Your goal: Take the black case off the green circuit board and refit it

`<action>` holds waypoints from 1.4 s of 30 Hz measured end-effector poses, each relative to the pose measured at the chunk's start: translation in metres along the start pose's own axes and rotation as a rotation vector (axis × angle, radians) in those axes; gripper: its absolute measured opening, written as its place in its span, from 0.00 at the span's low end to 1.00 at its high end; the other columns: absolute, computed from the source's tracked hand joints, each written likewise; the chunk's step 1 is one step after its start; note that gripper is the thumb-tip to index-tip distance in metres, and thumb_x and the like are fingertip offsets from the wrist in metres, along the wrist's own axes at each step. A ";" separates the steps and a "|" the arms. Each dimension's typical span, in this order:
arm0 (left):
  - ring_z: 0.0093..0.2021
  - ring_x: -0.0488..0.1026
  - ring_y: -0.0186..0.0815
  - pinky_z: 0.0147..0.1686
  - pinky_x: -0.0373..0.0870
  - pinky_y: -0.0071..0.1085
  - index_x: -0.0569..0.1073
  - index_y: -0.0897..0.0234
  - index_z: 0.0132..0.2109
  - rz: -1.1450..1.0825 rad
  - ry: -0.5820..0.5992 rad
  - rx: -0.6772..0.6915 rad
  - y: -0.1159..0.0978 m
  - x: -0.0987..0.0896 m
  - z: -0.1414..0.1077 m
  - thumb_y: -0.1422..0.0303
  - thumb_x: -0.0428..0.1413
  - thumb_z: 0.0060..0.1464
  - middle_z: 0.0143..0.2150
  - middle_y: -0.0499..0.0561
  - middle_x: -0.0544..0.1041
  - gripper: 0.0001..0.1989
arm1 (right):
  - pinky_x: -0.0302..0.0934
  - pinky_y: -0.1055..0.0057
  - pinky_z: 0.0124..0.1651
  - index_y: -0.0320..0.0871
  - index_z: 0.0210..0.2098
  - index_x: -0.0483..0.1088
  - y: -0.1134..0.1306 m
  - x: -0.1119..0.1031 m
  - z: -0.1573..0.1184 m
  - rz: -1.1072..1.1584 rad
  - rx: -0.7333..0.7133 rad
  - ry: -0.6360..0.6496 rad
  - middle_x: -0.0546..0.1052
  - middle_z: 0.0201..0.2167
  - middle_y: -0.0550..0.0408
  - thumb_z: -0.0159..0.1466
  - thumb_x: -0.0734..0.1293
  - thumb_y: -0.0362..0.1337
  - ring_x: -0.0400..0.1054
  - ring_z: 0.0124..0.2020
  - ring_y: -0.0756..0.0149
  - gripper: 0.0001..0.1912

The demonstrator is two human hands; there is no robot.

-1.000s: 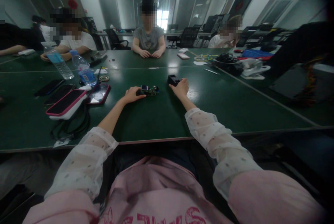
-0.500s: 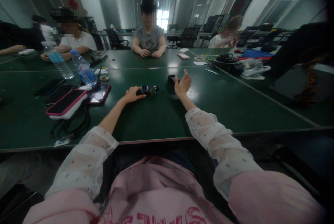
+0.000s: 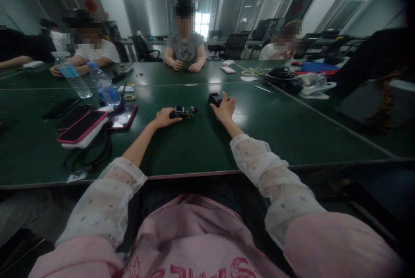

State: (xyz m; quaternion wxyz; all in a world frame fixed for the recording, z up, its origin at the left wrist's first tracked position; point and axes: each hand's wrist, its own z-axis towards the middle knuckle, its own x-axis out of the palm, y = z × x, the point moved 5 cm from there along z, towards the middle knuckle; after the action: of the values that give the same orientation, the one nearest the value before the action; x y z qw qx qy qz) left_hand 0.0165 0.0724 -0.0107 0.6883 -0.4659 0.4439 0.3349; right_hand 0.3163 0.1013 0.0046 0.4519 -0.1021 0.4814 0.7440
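My left hand [image 3: 165,118] rests on the green table with its fingers closed around the left end of a circuit board [image 3: 187,113]. The board carries a small screen and lies flat, its right end sticking out past my fingers. To the right, my right hand [image 3: 226,108] is at a small black box [image 3: 214,97], an open-looking case. The thumb lies along the box's near side and the curved fingers are at its right side. My palm and fingers hide part of the box.
Left of my arm lie a pink-edged phone [image 3: 84,126], another phone [image 3: 123,116] and black cables [image 3: 94,157]. Two water bottles [image 3: 105,87] stand behind. A pen [image 3: 262,89] and a white clamp-like device [image 3: 316,87] are at right. A person [image 3: 184,49] sits opposite.
My right hand has lowered, and its raised, spread fingers have curled in around the black box. The left hand and the circuit board have stayed put.
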 end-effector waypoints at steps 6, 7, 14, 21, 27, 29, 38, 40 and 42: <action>0.59 0.64 0.52 0.56 0.61 0.48 0.68 0.58 0.56 -0.001 -0.003 0.011 -0.002 -0.001 0.000 0.41 0.52 0.51 0.58 0.57 0.71 0.33 | 0.51 0.39 0.60 0.35 0.57 0.56 -0.009 0.003 0.004 -0.025 0.041 -0.043 0.59 0.57 0.30 0.54 0.74 0.44 0.52 0.62 0.40 0.39; 0.59 0.64 0.52 0.56 0.61 0.48 0.68 0.58 0.56 0.000 -0.004 0.009 -0.002 -0.001 0.000 0.41 0.52 0.52 0.57 0.56 0.71 0.33 | 0.52 0.40 0.60 0.34 0.56 0.58 -0.010 0.004 0.005 -0.026 0.046 -0.040 0.60 0.56 0.31 0.54 0.74 0.43 0.53 0.61 0.40 0.37; 0.59 0.64 0.51 0.56 0.62 0.49 0.69 0.58 0.55 0.000 -0.004 0.012 0.000 -0.001 0.000 0.41 0.51 0.52 0.56 0.56 0.71 0.32 | 0.53 0.47 0.62 0.34 0.52 0.62 -0.016 0.010 0.014 -0.014 0.050 -0.001 0.64 0.54 0.36 0.55 0.72 0.33 0.58 0.59 0.47 0.27; 0.60 0.63 0.51 0.57 0.60 0.49 0.68 0.57 0.56 0.002 -0.003 0.011 0.002 0.000 0.001 0.42 0.51 0.52 0.58 0.56 0.70 0.32 | 0.58 0.51 0.60 0.38 0.53 0.65 0.010 0.021 0.022 0.360 -0.114 0.181 0.71 0.51 0.42 0.53 0.73 0.37 0.66 0.54 0.53 0.29; 0.62 0.62 0.52 0.58 0.60 0.50 0.68 0.57 0.57 0.008 0.002 0.005 0.002 0.001 0.002 0.42 0.52 0.52 0.60 0.56 0.69 0.32 | 0.63 0.51 0.57 0.45 0.53 0.68 0.050 0.017 0.000 0.651 -0.273 0.426 0.73 0.52 0.47 0.50 0.75 0.46 0.67 0.53 0.53 0.33; 0.62 0.62 0.53 0.58 0.59 0.50 0.68 0.57 0.57 0.005 -0.003 0.008 0.002 0.000 0.001 0.42 0.52 0.53 0.61 0.56 0.69 0.32 | 0.64 0.52 0.57 0.45 0.53 0.69 0.058 0.016 -0.007 0.701 -0.296 0.482 0.73 0.53 0.47 0.50 0.75 0.46 0.67 0.54 0.53 0.33; 0.62 0.63 0.53 0.58 0.60 0.49 0.69 0.58 0.57 0.001 -0.013 -0.008 0.001 0.000 0.001 0.44 0.54 0.52 0.59 0.57 0.71 0.32 | 0.65 0.51 0.57 0.45 0.53 0.70 0.069 0.020 -0.019 0.718 -0.347 0.621 0.72 0.53 0.48 0.50 0.75 0.43 0.66 0.55 0.52 0.31; 0.61 0.63 0.53 0.58 0.61 0.49 0.69 0.58 0.57 0.005 -0.017 -0.008 0.001 0.000 0.001 0.43 0.53 0.52 0.59 0.57 0.71 0.32 | 0.65 0.50 0.56 0.45 0.53 0.70 0.068 0.023 -0.021 0.718 -0.369 0.636 0.72 0.53 0.48 0.51 0.75 0.43 0.67 0.54 0.52 0.31; 0.61 0.64 0.53 0.58 0.61 0.49 0.69 0.60 0.57 0.009 -0.019 -0.006 0.001 0.000 0.002 0.43 0.53 0.52 0.59 0.58 0.71 0.33 | 0.65 0.50 0.56 0.45 0.53 0.70 0.066 0.027 -0.021 0.708 -0.391 0.648 0.72 0.53 0.47 0.51 0.75 0.42 0.68 0.54 0.52 0.31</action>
State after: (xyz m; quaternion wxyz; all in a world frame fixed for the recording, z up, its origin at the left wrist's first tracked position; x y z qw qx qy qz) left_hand 0.0157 0.0744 -0.0110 0.6896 -0.4629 0.4383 0.3436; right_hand 0.2443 0.0910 0.0189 -0.0274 -0.2405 0.4536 0.8577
